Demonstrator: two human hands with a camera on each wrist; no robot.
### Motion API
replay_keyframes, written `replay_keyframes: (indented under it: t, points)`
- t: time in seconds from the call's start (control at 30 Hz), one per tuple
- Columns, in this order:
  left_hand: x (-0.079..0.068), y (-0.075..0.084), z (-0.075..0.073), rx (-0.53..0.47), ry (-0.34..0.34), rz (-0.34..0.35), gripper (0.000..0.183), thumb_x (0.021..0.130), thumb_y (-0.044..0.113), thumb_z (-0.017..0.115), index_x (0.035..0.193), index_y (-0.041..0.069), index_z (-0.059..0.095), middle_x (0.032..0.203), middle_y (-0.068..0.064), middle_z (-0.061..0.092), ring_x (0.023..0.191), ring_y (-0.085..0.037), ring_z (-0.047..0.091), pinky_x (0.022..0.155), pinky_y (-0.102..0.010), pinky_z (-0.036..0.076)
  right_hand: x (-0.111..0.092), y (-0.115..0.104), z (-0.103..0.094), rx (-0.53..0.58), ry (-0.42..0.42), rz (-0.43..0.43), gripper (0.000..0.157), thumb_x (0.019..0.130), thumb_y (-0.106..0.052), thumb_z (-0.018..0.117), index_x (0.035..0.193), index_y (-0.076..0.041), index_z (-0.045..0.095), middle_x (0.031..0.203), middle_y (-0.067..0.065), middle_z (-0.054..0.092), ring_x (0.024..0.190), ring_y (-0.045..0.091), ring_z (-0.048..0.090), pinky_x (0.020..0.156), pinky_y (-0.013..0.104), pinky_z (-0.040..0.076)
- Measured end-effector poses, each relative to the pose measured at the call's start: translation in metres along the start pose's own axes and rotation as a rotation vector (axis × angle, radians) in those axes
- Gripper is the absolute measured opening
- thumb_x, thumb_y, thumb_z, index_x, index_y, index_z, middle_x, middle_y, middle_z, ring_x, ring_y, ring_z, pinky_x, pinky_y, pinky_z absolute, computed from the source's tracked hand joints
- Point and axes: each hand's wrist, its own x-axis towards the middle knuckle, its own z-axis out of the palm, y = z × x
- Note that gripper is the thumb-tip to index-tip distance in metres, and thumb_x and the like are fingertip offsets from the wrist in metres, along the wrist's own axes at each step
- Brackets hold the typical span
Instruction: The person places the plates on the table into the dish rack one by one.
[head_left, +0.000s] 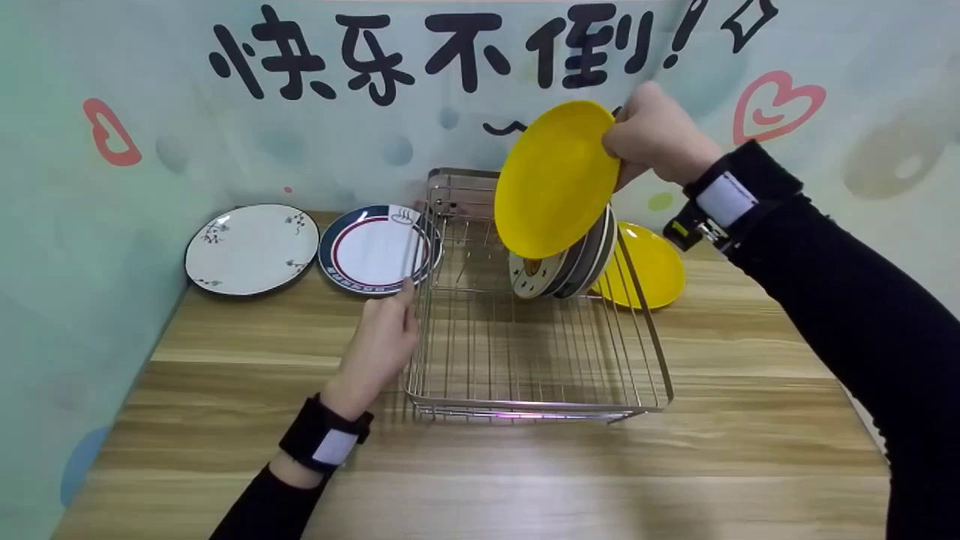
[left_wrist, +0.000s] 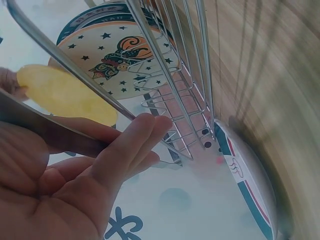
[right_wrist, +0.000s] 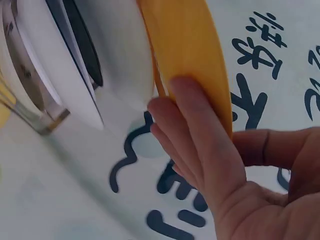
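Filling the near side at 6 o'clock, a wood-grain table [head_left: 487,480] carries a wire rack [head_left: 540,409], whose centre serves as the clock's hub. At 8 o'clock a black wristband [head_left: 326,435] circles the left wrist, and beyond it, close to 9 o'clock, the left hand [head_left: 379,345] grips the rack's side rail, which in the left wrist view runs between thumb and fingers. Toward 12 o'clock, inside the rack, several plates stand on edge in a row, foremost a cream plate [head_left: 530,279] patterned with stars and a drawing. Overlapping them from above, also at 12, the raised yellow plate [head_left: 555,180] hangs tilted from the right hand [head_left: 652,139], at 1 o'clock, which pinches its edge between fingers and thumb; whether that plate touches the standing ones, I cannot tell. On the table, a blue-rimmed plate [head_left: 375,251] lies just beside the rack at 10 o'clock, and a white plate [head_left: 251,251] with small floral sprigs lies farther out between 9 and 10. At 2 o'clock a second yellow plate [head_left: 656,266] shows partly behind the rack's wires. Farthest, a pale backdrop [head_left: 337,165] bears large black characters [head_left: 465,49] across 11 to 12.
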Motion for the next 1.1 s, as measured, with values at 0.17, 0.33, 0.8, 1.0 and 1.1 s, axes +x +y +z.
replay_keyframes:
  t: [0.17,0.33,0.8,1.0,1.1]
  points:
    - [0.0,0.0,0.0,-0.007,-0.01,-0.012,0.057,0.086,-0.014,0.054,0.139,-0.017,0.034,0.055,0.0,0.043,0.044,-0.01,0.036,0.042,-0.027,0.045,0.007,-0.023,0.014,-0.259,0.011,0.016,0.01,0.075,0.005,0.045,0.068,-0.001,0.048,0.079,0.021,0.069,0.054,0.021,0.068,0.045,0.024,0.053]
    - [-0.001,-0.001,0.0,0.008,0.005,-0.008,0.055,0.086,-0.014,0.054,0.138,-0.017,0.036,0.065,-0.012,0.057,0.05,-0.015,0.045,0.053,-0.032,0.053,0.017,-0.041,0.029,-0.384,-0.014,0.027,0.012,0.076,0.008,0.043,0.083,-0.002,0.047,0.079,0.016,0.056,0.054,0.021,0.065,0.049,0.025,0.055]
    - [0.0,0.0,-0.001,0.005,0.001,0.0,0.054,0.085,-0.015,0.055,0.137,-0.019,0.038,0.058,-0.001,0.049,0.045,-0.012,0.039,0.046,-0.028,0.048,0.024,-0.062,0.074,-0.567,0.025,-0.067,0.019,0.089,0.007,0.045,0.099,0.004,0.06,0.081,0.012,0.053,0.068,0.024,0.054,0.06,0.028,0.05]
    - [-0.001,0.001,-0.002,0.006,-0.007,0.001,0.056,0.085,-0.015,0.054,0.137,-0.019,0.036,0.058,-0.002,0.048,0.044,-0.011,0.036,0.045,-0.028,0.047,0.026,-0.066,0.083,-0.56,0.059,-0.072,0.024,0.094,0.002,0.051,0.114,0.004,0.063,0.095,0.015,0.063,0.077,0.026,0.061,0.07,0.032,0.056]
    - [-0.001,0.002,-0.002,0.008,-0.008,0.007,0.055,0.085,-0.015,0.054,0.138,-0.018,0.036,0.058,-0.001,0.046,0.045,-0.011,0.035,0.046,-0.029,0.047,0.026,-0.067,0.083,-0.561,0.068,-0.074,0.026,0.095,0.001,0.052,0.118,0.004,0.063,0.099,0.016,0.064,0.08,0.027,0.063,0.075,0.033,0.057]
